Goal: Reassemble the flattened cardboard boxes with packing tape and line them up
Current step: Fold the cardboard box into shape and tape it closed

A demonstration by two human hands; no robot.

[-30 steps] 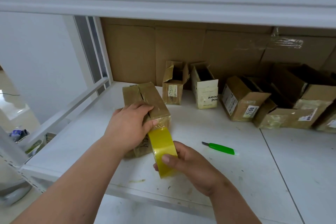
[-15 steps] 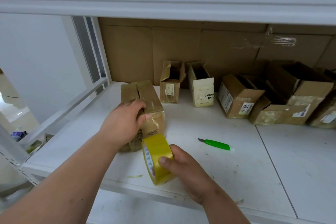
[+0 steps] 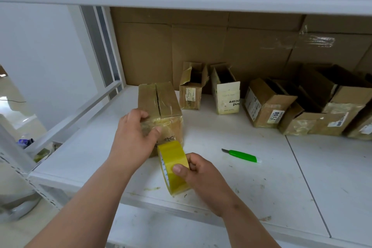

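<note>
So the left hand (image 3: 136, 137) clamps down on the near top edge of the cardboard box (image 3: 161, 110) to steady it, while the right hand (image 3: 198, 173) pinches the yellow tape roll (image 3: 173, 164) just in front of that box, probably to run tape over its seam.

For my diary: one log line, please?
left hand: holds box | right hand: grips tape roll | cutter: idle on shelf

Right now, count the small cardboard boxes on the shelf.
At least 6: one under the left hand, two upright at the back, three at right; more may be hidden past the edge.
</note>
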